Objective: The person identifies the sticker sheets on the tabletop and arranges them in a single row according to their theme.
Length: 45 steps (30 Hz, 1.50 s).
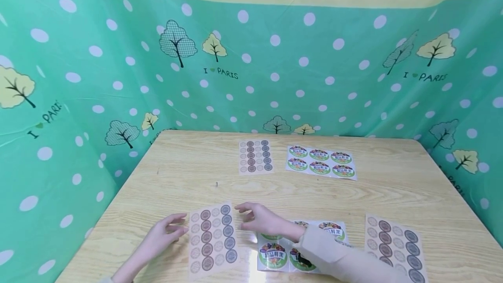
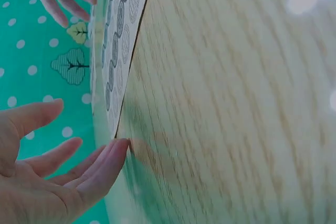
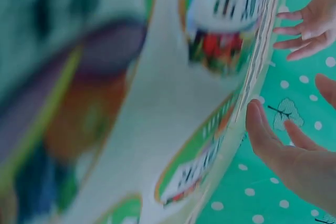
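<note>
A sheet of round stickers (image 1: 213,239), with pale, brown and grey circles in columns, lies on the near part of the table between both hands. My left hand (image 1: 163,233) is at its left edge, fingers spread and loosely bent; in the left wrist view the fingertips (image 2: 119,148) come right to the sheet's corner. On the other side my right hand (image 1: 261,219) hovers by the upper right edge with parted fingers and nothing between them. Under the right forearm lies a sheet of fruit labels (image 1: 273,256), partly hidden by the sleeve (image 1: 334,248).
Farther back on the wooden table (image 1: 177,174) lie another round-sticker sheet (image 1: 256,157) and a second fruit-label sheet (image 1: 321,162). A third round-sticker sheet (image 1: 396,248) is at the near right. A green dotted curtain (image 1: 275,91) encloses the back and sides.
</note>
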Tool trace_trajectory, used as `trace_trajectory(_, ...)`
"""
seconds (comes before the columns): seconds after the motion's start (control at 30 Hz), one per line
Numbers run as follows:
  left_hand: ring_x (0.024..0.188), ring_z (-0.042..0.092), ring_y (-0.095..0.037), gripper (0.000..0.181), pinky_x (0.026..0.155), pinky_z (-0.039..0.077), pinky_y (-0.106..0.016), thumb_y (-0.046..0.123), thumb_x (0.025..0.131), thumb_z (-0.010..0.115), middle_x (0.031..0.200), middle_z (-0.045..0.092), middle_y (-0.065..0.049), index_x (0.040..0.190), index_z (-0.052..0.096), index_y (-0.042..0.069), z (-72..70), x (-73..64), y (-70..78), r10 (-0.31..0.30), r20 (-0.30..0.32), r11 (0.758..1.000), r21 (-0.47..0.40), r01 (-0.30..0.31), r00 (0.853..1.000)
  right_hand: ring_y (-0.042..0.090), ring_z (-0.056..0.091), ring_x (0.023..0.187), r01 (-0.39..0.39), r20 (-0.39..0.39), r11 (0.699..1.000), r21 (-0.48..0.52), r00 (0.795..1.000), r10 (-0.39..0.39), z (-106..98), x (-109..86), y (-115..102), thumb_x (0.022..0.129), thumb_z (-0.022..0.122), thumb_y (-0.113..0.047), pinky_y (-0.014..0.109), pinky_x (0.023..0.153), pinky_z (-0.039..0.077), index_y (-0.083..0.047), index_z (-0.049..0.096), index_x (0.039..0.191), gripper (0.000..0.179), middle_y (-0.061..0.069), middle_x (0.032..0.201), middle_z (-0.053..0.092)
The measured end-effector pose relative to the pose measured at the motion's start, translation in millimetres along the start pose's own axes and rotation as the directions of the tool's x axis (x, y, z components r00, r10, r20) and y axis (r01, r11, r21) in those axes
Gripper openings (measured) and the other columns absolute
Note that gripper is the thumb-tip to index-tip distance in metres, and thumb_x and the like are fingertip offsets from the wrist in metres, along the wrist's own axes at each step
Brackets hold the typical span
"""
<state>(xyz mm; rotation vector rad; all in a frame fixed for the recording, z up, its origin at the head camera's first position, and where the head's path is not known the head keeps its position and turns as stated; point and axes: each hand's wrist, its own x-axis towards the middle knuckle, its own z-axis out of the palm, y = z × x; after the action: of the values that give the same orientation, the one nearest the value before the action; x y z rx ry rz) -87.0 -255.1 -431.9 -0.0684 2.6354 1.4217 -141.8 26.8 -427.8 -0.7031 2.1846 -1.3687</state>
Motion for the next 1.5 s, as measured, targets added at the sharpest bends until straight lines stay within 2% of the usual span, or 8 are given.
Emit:
trace_trajectory(0.1, 0.095, 0.057, -0.035, 0.05, 0.069, 0.053, -0.029, 0.011, 0.082, 0.059, 0.113, 0.049, -0.032, 0.121, 0.04, -0.014, 0.7, -1.2, 0.4, -0.022, 0.035, 0.995, -0.101, 0.025, 0.999, 0.032, 0.054, 0.1, -0.049, 0.002, 0.993, 0.104, 0.999, 0.049, 6, -0.3, -1, 0.076, 0.065, -0.007, 0.029, 0.079, 0.05, 0.0, 0.044, 0.126, 0.055, 0.022, 0.123, 0.046)
trace_trajectory(0.2, 0.098, 0.054, -0.038, 0.049, 0.071, 0.053, -0.031, 0.009, 0.084, 0.055, 0.114, 0.047, -0.034, 0.122, 0.037, -0.017, 1.1, -2.2, 1.9, -0.045, 0.06, 0.985, -0.164, 0.054, 0.997, 0.032, 0.053, 0.103, -0.098, 0.0, 0.982, 0.161, 0.995, 0.099, 12, -1.0, -2, 0.075, 0.066, -0.006, 0.033, 0.081, 0.049, -0.003, 0.043, 0.127, 0.057, 0.021, 0.125, 0.044)
trace_trajectory(0.4, 0.106, 0.048, -0.041, 0.047, 0.078, 0.051, -0.038, 0.01, 0.087, 0.05, 0.122, 0.038, -0.036, 0.124, 0.035, -0.015, 4.0, -3.9, 5.3, -0.13, 0.091, 0.959, -0.242, 0.149, 0.987, 0.035, 0.05, 0.107, -0.156, -0.005, 0.968, 0.196, 0.987, 0.16, 20, -2.7, -6, 0.074, 0.066, -0.007, 0.043, 0.085, 0.046, -0.005, 0.042, 0.128, 0.059, 0.021, 0.125, 0.045)
trace_trajectory(0.67, 0.111, 0.043, -0.041, 0.047, 0.083, 0.048, -0.042, 0.01, 0.09, 0.043, 0.125, 0.035, -0.036, 0.127, 0.03, -0.014, 9.2, -7.0, 8.0, -0.205, 0.123, 0.904, -0.357, 0.236, 0.971, 0.037, 0.048, 0.11, -0.184, 0.002, 0.95, 0.252, 0.982, 0.19, 26, -5.1, -7, 0.074, 0.064, -0.005, 0.047, 0.089, 0.042, -0.003, 0.039, 0.13, 0.061, 0.025, 0.124, 0.044)
trace_trajectory(0.8, 0.114, 0.04, -0.042, 0.045, 0.084, 0.047, -0.042, 0.01, 0.091, 0.04, 0.126, 0.034, -0.036, 0.128, 0.03, -0.014, 11.1, -8.1, 8.7, -0.226, 0.121, 0.885, -0.39, 0.255, 0.967, 0.038, 0.045, 0.112, -0.201, 0.004, 0.943, 0.264, 0.978, 0.208, 28, -6.2, -8, 0.075, 0.064, -0.008, 0.049, 0.092, 0.039, -0.002, 0.037, 0.131, 0.063, 0.027, 0.126, 0.041)
trace_trajectory(1.1, 0.117, 0.031, -0.048, 0.041, 0.086, 0.045, -0.046, 0.002, 0.089, 0.037, 0.127, 0.031, -0.036, 0.127, 0.032, -0.014, 18.3, -10.0, 14.7, -0.272, 0.047, 0.861, -0.434, 0.265, 0.961, 0.041, 0.034, 0.121, -0.192, 0.038, 0.923, 0.334, 0.981, 0.19, 34, -9.4, -11, 0.074, 0.063, -0.004, 0.052, 0.098, 0.029, 0.0, 0.033, 0.132, 0.066, 0.028, 0.132, 0.035)
trace_trajectory(1.3, 0.116, 0.034, -0.046, 0.041, 0.085, 0.046, -0.044, 0.002, 0.089, 0.037, 0.126, 0.033, -0.037, 0.126, 0.033, -0.014, 21.7, -11.0, 14.8, -0.283, 0.026, 0.853, -0.451, 0.264, 0.959, 0.041, 0.034, 0.121, -0.202, 0.031, 0.906, 0.373, 0.978, 0.206, 36, -9.1, -11, 0.073, 0.062, -0.005, 0.052, 0.099, 0.028, 0.001, 0.032, 0.132, 0.067, 0.028, 0.133, 0.033)
trace_trajectory(1.5, 0.115, 0.039, -0.043, 0.042, 0.086, 0.046, -0.044, 0.006, 0.092, 0.032, 0.127, 0.031, -0.037, 0.129, 0.027, -0.014, 19.7, -10.0, 10.1, -0.297, 0.032, 0.816, -0.51, 0.271, 0.954, 0.04, 0.034, 0.121, -0.194, 0.026, 0.897, 0.397, 0.979, 0.2, 35, -9.4, -9, 0.073, 0.061, -0.004, 0.051, 0.099, 0.029, 0.001, 0.033, 0.131, 0.065, 0.027, 0.133, 0.034)
